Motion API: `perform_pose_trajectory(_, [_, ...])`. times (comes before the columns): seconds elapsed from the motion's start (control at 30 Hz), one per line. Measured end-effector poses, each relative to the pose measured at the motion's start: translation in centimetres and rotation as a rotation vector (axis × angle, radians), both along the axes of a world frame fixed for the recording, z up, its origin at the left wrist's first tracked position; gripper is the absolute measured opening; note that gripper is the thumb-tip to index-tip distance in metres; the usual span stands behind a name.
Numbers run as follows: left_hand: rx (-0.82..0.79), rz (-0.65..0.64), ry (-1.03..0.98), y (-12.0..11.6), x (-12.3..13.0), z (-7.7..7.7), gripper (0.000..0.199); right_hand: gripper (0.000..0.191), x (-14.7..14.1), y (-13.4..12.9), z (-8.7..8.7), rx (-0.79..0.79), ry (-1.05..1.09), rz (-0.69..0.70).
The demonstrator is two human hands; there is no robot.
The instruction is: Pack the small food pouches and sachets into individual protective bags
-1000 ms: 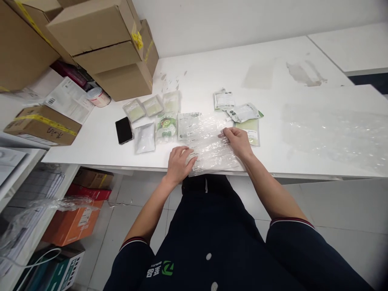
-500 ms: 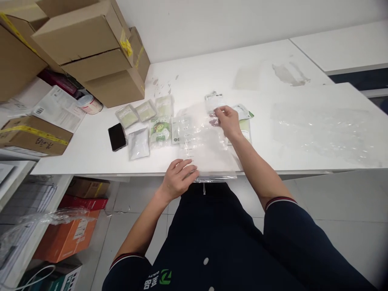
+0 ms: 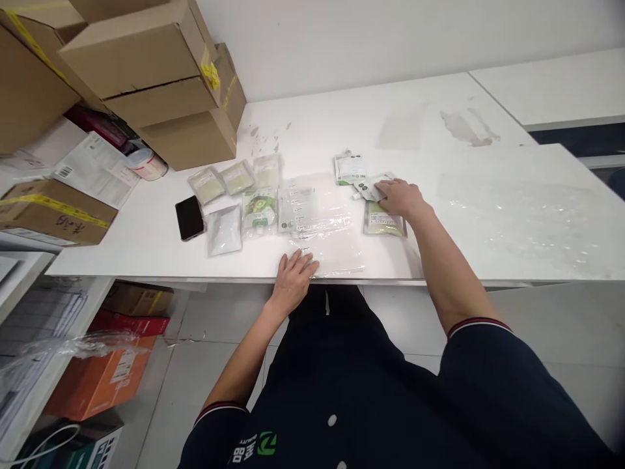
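Note:
My left hand (image 3: 294, 277) lies with fingers apart on the lower left part of a clear plastic bag (image 3: 336, 244), flat at the table's front edge. To the right, my right hand (image 3: 401, 197) has its fingers closed at the right end of a small spouted pouch (image 3: 370, 189); the thumb is mostly hidden. Behind that pouch is another white-and-green spouted pouch (image 3: 350, 168). A flat packet with pale green contents (image 3: 385, 220) lies just below my right hand. Left of the bag is a green-printed pouch (image 3: 260, 210) in clear wrapping.
Several pale green packets (image 3: 237, 177), a silver-white packet (image 3: 224, 231) and a black phone (image 3: 189, 218) lie to the left. Cardboard boxes (image 3: 141, 71) are stacked at back left beside a can (image 3: 146, 164). A large clear plastic sheet (image 3: 532, 208) covers the table's right side.
My right hand has let go of the clear bag and moved right to the spouted pouch. The bag now lies flatter. My left hand stays at its lower left part.

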State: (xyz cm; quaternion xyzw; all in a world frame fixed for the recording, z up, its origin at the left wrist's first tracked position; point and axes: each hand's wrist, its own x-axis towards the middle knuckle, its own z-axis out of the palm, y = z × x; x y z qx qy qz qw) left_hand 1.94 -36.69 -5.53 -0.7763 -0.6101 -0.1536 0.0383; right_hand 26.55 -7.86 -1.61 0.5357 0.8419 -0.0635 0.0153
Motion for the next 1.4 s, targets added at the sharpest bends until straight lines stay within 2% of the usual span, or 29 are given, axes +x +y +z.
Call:
perform_pose_trajectory(0.07, [0.012, -0.004, -0.008, -0.2, 0.0, -0.1, 0.043, 0.047, 0.4, -0.4, -0.8, 0.098, 0.037, 0.051])
perform_pose_trajectory(0.13, [0.053, 0.013, -0.046, -0.6, -0.2, -0.2, 0.04, 0.044, 0.5, -0.8, -0.9, 0.198, 0.071, 0.027])
perform_pose_trajectory(0.2, [0.112, 0.039, -0.106, -1.0, -0.5, -0.3, 0.037, 0.041, 0.6, -1.4, -0.2, 0.306, 0.119, -0.054])
perform_pose_trajectory(0.27, [0.179, 0.057, -0.157, -1.3, -0.8, -0.5, 0.032, 0.041, 0.4, -2.6, 1.3, 0.41, 0.206, -0.108])
perform_pose_trajectory(0.37, [0.263, 0.072, -0.186, -1.7, -1.4, -1.0, 0.023, 0.045, -1.0, -6.3, 3.8, 0.459, 0.309, -0.039])
perform_pose_trajectory(0.47, [0.315, 0.055, -0.191, -1.8, -1.5, -1.5, 0.016, 0.05, -3.5, -11.7, 4.5, 0.382, 0.26, 0.148])
perform_pose_trajectory(0.6, [0.408, 0.064, -0.11, -1.7, -1.3, -1.8, 0.01, 0.052, -6.5, -18.3, 2.1, 0.329, 0.218, 0.456])
perform_pose_trajectory(0.73, [0.538, 0.107, -0.01, -1.8, -1.2, -2.0, 0.007, 0.048, -7.9, -21.7, -0.8, 0.363, 0.183, 0.577])
perform_pose_trajectory(0.83, [0.576, 0.11, -0.014, -1.7, -1.3, -2.2, 0.01, 0.047, -8.0, -22.5, -1.6, 0.366, 0.127, 0.569])
perform_pose_trajectory(0.97, [0.577, 0.086, -0.032, -1.5, -1.5, -2.4, 0.009, 0.05, -7.7, -22.7, -1.5, 0.337, 0.086, 0.52])
perform_pose_trajectory(1.07, [0.538, 0.019, -0.118, -1.4, -1.7, -2.6, 0.009, 0.051, -7.5, -22.8, -1.4, 0.311, 0.058, 0.522])
perform_pose_trajectory(1.2, [0.44, -0.054, -0.208, -1.2, -2.0, -2.5, 0.011, 0.05, -7.4, -23.0, -1.4, 0.276, 0.044, 0.585])
perform_pose_trajectory(1.33, [0.297, -0.127, -0.16, -0.7, -2.9, -2.2, 0.027, 0.066, -6.2, -22.3, -1.2, 0.221, 0.087, 0.682])
perform_pose_trajectory(1.4, [0.274, -0.184, -0.135, -0.5, -3.4, -2.0, 0.033, 0.065, -5.0, -21.5, -1.2, 0.193, 0.118, 0.72])
